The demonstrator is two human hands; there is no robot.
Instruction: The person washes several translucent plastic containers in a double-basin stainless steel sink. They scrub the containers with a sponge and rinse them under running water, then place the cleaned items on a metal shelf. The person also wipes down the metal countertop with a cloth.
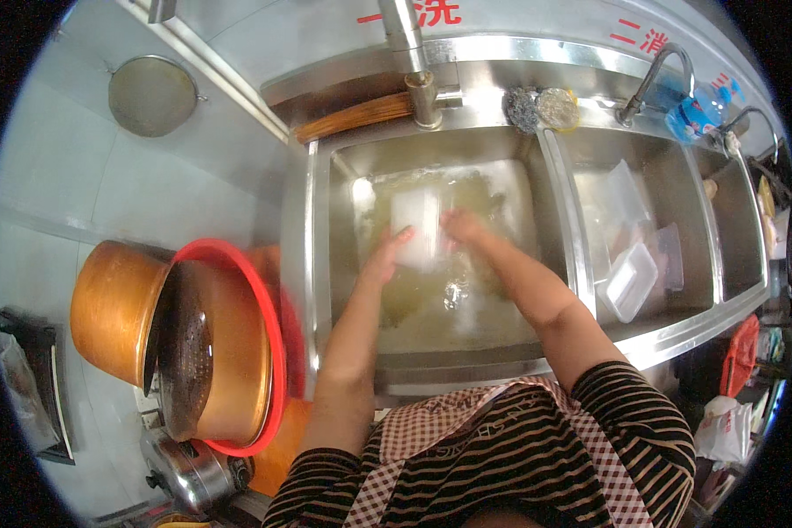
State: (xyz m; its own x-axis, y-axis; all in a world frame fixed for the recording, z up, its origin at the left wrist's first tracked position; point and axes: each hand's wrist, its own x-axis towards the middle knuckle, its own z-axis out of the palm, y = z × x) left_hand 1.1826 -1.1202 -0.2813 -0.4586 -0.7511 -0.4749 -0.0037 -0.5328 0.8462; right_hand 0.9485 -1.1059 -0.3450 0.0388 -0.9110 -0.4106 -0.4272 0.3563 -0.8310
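A whitish plastic container (414, 228), blurred by motion, is over the cloudy water in the left steel sink basin (475, 343). My left hand (388, 254) grips its lower left edge, with the thumb lying over the near side. Against the container's right side is my right hand (463, 228), its fingers blurred and partly hidden. Whether that hand grips the container or holds something small cannot be made out. In the middle basin (673, 165), a white plastic tray (628, 282) rests beside clear plastic containers (670, 257).
A faucet (424, 99) rises behind the left basin, near a bamboo brush (356, 117). A steel scouring pad (521, 109) and a mesh scrubber (558, 109) sit on the back ledge. At right stands a blue bottle (696, 115). Large pots (119, 310) and a red basin (274, 343) crowd the left.
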